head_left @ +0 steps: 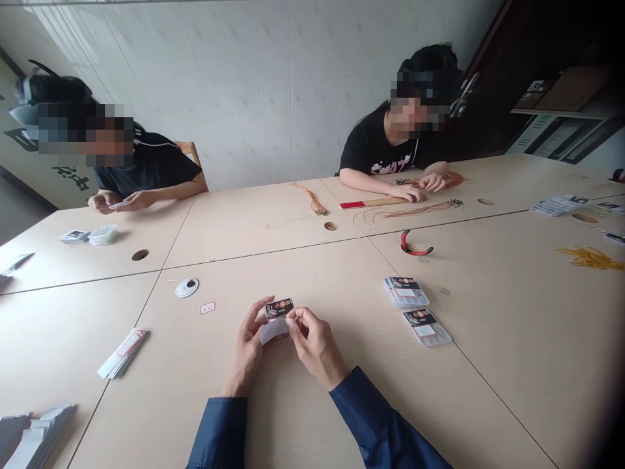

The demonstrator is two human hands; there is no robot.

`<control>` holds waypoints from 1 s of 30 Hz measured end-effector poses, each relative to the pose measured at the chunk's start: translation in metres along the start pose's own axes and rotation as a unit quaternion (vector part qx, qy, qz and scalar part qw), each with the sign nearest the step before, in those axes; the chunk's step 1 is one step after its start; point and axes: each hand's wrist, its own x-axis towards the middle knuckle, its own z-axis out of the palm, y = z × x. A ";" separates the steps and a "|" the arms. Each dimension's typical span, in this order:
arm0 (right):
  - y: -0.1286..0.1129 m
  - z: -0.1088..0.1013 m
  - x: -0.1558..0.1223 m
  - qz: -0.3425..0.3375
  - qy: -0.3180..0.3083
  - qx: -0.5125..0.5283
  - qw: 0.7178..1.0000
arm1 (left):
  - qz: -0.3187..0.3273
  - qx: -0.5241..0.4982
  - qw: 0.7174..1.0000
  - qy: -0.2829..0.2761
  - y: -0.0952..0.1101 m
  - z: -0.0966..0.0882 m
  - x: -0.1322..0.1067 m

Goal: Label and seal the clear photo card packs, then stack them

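Observation:
My left hand (249, 346) is closed around the left side of a small flat case with a black printed label (279, 307), held just above the table. A curved white paper strip (272, 331) covers the near part of that case. The thumb and fingers of my right hand (316, 344) pinch the strip's right end, close to the case's right edge. Whether these fingertips also touch the case is hidden. To the right lie similar clear plastic cases, a stack (406, 292) and another group (428, 327) just nearer, each with a black label and a small white sticker.
Left of my hands are a small red-bordered sticker (208, 307), a round white cap (187, 287) and a bundle of paper strips (123, 355). Red-handled pliers (415, 246) lie beyond the cases. Two people sit opposite, one handling orange strands (415, 210). Yellow strips (590, 258) lie far right.

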 end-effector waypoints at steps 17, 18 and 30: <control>0.010 -0.004 0.004 -0.013 0.121 -0.041 0.992 | 0.047 -0.056 0.995 0.061 0.001 0.000 -0.002; 0.012 -0.005 0.005 -0.007 0.141 -0.030 0.989 | 0.052 -0.061 0.994 0.069 0.001 0.000 -0.002; 0.000 -0.010 0.003 -0.014 0.195 -0.033 0.980 | 0.028 -0.062 0.998 -0.003 -0.004 0.000 -0.006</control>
